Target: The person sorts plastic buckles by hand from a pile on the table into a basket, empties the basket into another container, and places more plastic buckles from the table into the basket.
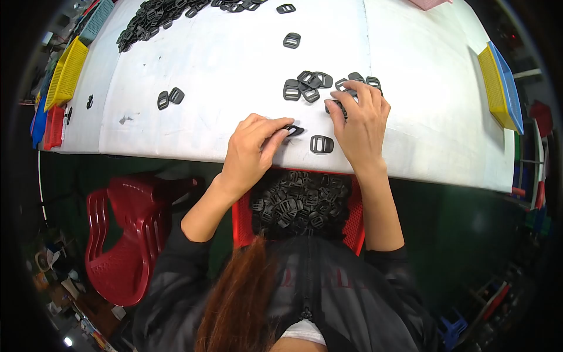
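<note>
And just beyond the red basket (355,226), over the bench (205,132), the left hand (249,149) has its fingers clamped on a black buckle (295,130)! The right hand (365,114) curls over another buckle (340,107); whether it pinches, I can't tell. That edgewise grip could slip, dropping the piece basketward; a dragging wrist could sweep the loose buckle (321,144) in. Red lettering (337,278) on the jacket (375,305): unreadable!
</note>
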A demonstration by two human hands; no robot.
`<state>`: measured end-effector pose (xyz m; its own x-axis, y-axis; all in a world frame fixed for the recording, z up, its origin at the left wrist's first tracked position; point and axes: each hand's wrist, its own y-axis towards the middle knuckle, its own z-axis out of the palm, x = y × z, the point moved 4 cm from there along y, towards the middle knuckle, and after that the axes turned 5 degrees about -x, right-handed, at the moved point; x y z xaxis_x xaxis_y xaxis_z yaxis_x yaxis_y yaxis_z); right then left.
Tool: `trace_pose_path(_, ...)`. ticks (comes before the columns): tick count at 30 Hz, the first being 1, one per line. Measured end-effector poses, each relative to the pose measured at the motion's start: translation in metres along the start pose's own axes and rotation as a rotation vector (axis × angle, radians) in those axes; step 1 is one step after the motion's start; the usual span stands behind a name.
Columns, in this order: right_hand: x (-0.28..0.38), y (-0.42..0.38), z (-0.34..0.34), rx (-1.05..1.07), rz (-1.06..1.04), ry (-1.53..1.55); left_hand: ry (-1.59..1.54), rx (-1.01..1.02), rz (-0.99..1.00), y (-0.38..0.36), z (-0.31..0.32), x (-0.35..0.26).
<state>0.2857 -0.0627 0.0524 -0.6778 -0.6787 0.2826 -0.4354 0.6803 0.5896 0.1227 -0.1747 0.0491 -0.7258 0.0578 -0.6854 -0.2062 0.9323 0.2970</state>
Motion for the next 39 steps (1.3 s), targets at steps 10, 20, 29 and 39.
trace_pose_path(10,0.019,0.038,0.043,0.076,-0.139,0.089,0.239,-0.273,0.212,0.102,0.006,0.039)
trace_pose_path(20,0.007,0.055,0.013,0.02,-0.049,0.142,0.671,0.012,0.12,0.289,0.072,0.11)
trace_pose_path(29,-0.027,0.022,-0.049,0.01,0.14,0.195,0.539,0.236,0.16,0.342,0.089,0.13)
trace_pose_path(39,0.007,0.038,-0.022,0.016,0.011,0.364,0.488,0.193,0.28,0.321,0.062,0.129)
